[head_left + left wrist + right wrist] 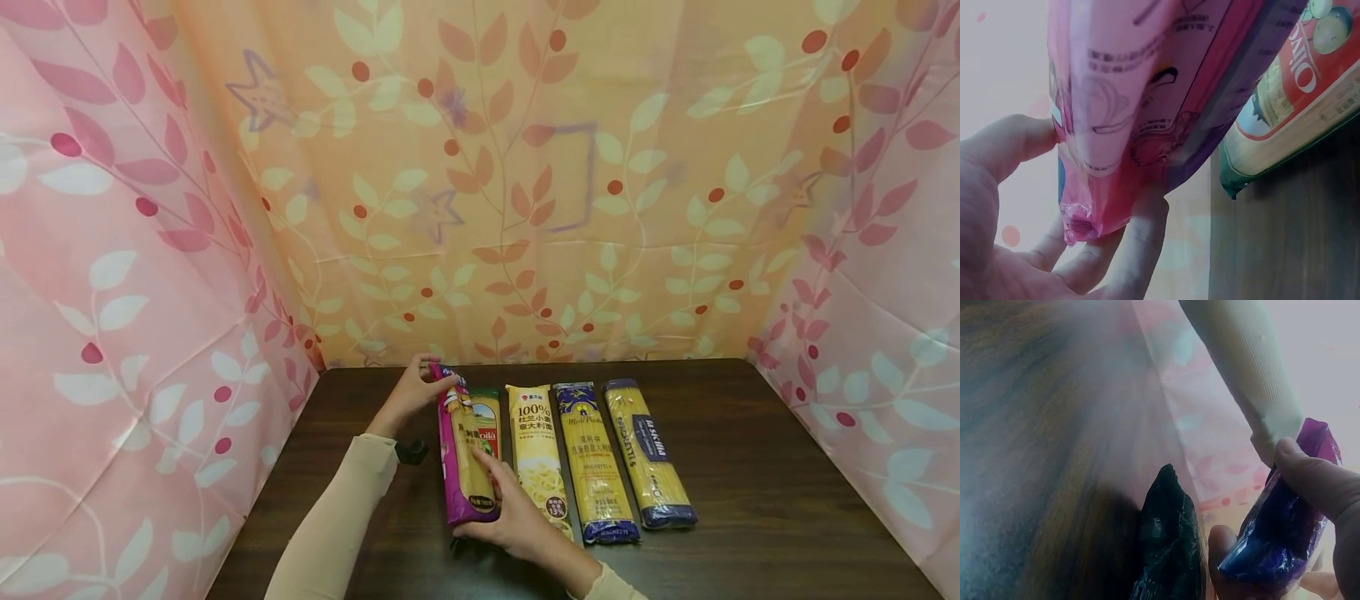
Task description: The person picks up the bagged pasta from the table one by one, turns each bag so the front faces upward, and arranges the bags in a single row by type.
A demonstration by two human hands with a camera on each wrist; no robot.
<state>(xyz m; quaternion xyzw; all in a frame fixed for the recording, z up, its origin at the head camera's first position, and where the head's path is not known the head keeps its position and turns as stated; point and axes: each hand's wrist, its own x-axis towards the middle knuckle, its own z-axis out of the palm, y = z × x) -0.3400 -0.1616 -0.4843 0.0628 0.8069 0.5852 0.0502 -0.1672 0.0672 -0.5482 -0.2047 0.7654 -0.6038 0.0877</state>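
A magenta and purple pack of spaghetti [454, 442] is held up off the table, tilted, between my two hands. My left hand [408, 398] grips its far end; in the left wrist view the thumb and fingers lie around the crimped pink tip. With thumb and fingers, my right hand [517, 518] holds the near end, whose shiny purple wrapper [1285, 519] shows in the right wrist view. Under and just right of it lies a green and red pasta pack [489, 417], partly hidden. Its red label [1297, 69] appears in the left wrist view.
Right of the hands, a cream pasta pack [534, 433], a blue-ended spaghetti pack [595, 458] and a spaghetti pack with a dark blue label [651, 458] lie in a row on the dark wooden table [780, 467]. Patterned curtains [510, 275] enclose the back and sides.
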